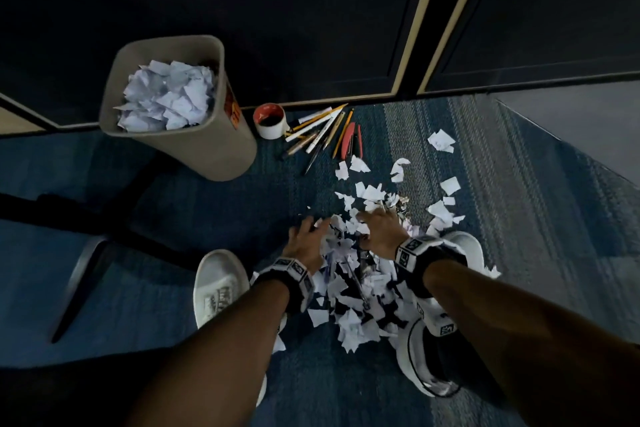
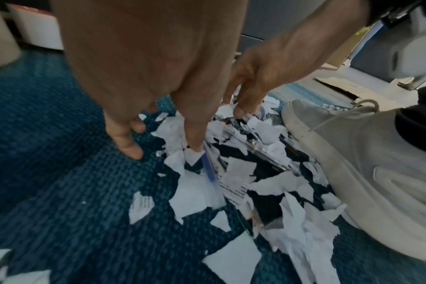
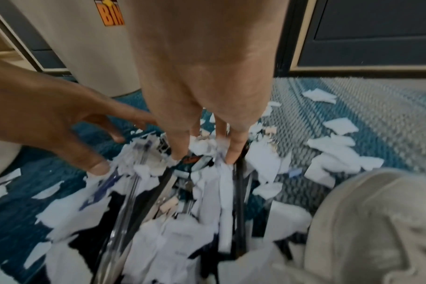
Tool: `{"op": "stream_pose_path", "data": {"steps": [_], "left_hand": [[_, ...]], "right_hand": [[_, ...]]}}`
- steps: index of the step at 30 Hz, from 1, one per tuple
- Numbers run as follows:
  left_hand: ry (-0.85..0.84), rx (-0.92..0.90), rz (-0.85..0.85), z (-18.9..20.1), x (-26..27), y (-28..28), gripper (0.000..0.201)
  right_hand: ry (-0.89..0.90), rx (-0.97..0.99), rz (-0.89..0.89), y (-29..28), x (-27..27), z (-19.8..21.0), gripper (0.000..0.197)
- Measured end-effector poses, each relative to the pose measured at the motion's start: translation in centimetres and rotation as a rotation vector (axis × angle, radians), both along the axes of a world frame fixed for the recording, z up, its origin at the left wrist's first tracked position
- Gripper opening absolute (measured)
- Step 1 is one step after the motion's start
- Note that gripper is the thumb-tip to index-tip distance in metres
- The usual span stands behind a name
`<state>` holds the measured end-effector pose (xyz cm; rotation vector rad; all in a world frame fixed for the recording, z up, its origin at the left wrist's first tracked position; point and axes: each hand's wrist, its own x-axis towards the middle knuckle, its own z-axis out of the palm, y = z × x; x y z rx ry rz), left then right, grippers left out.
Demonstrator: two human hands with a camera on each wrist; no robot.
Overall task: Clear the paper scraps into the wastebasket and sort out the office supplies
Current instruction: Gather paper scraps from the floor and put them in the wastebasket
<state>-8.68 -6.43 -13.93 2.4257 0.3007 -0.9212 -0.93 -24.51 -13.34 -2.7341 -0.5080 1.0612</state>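
Note:
A heap of torn white paper scraps (image 1: 349,291) lies on the blue carpet between my feet, with clear pens (image 3: 134,182) and a blue pen (image 2: 208,169) mixed in. My left hand (image 1: 308,232) spreads straight fingers at the heap's left edge, fingertips (image 2: 195,146) touching scraps. My right hand (image 1: 375,219) presses straight fingers (image 3: 232,153) down into the heap's far side. The beige wastebasket (image 1: 214,149) stands at far left, full of scraps. Beside it are a white mug (image 1: 273,130), a row of pens and pencils (image 1: 322,129) and a red stapler (image 1: 348,141).
My white shoes (image 1: 218,284) (image 1: 426,357) flank the heap. Loose scraps (image 1: 441,141) are scattered to the far right. Dark cabinet doors (image 1: 311,28) close off the back. A dark furniture leg (image 1: 79,274) crosses the floor at left.

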Motion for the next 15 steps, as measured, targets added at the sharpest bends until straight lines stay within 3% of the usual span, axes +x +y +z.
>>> {"op": "stream_pose_path", "data": {"steps": [3, 7, 10, 15], "left_hand": [[-0.074, 0.066, -0.065, -1.3, -0.2, -0.9, 0.086], [-0.203, 0.183, -0.058, -2.6, -0.3, -1.5, 0.058], [-0.267, 0.085, -0.001, -3.6, -0.4, -1.0, 0.031], [-0.257, -0.029, 0.115, -2.4, 0.2, 0.3, 0.022]], "right_hand": [[-0.031, 0.012, -0.020, 0.1, -0.5, -0.9, 0.036], [0.011, 0.072, -0.058, -0.6, -0.1, -1.9, 0.023], [0.052, 0.103, -0.070, -1.3, 0.7, -2.0, 0.015], [0.003, 0.270, -0.215, -1.1, 3.9, -0.5, 0.019]]}}
